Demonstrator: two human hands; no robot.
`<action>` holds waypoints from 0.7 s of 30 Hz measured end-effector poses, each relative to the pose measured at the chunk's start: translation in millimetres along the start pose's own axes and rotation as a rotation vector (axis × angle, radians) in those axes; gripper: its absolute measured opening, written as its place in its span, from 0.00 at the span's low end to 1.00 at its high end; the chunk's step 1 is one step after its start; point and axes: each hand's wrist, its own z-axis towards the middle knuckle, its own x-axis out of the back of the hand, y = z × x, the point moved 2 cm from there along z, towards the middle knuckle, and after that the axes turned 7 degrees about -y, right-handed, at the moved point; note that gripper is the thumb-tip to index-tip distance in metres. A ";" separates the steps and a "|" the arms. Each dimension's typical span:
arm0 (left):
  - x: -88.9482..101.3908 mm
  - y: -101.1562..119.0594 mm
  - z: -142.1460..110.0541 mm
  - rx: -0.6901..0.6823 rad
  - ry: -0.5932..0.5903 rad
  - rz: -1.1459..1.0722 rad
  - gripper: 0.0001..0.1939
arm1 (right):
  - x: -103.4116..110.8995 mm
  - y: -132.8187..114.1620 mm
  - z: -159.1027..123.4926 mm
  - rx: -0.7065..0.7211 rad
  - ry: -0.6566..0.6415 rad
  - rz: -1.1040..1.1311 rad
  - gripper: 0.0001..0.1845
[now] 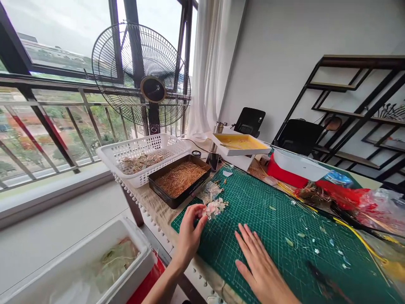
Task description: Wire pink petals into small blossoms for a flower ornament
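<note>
Gripping a pink-and-white flower cluster (216,207) at its near left edge, between the thumb and curled fingers of the left hand (190,230), just above the left part of a green cutting mat (268,223). Holding the right hand (259,264) palm down over the same mat, empty, with fingers extended and slightly apart, pointing forward; cannot tell for certain about contact between palm and mat. Just beyond the left fingertips, showing a clear packet (209,191) with small pale pieces, too small to name. Farther ahead and to the left of those fingertips, seeing a black tray (196,188) full of thin copper-brown strands (180,177), then a white perforated basket (142,180) with tangled dry-looking scraps, and a black fan (153,89) upright behind. To the right of the right fingertips, seeing loose green leaves (289,242) and, farther right, small white flowers (317,251) scattered on the mat. Well beyond both hands' fingers, seeing a yellow-lined white tray (223,148). Below and left of the left fingers, seeing a white foam box (139,253) with blurred greenish contents.
</note>
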 end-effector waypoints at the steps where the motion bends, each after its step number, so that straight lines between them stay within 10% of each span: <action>1: -0.2 0.1 -0.3 0.004 -0.001 0.002 0.11 | -2.5 -0.5 19.7 -0.001 -0.076 0.070 0.34; 10: -7.7 8.7 0.0 0.009 -0.092 0.233 0.07 | -17.2 88.9 143.6 -0.200 -0.135 0.135 0.33; 16: -16.5 0.8 -3.7 -0.038 -0.060 0.546 0.08 | -21.0 128.7 121.6 -0.506 -0.093 0.096 0.29; 21: -17.4 -8.2 -1.6 -0.189 -0.083 0.707 0.11 | -9.1 105.4 114.5 -0.544 -0.036 0.085 0.34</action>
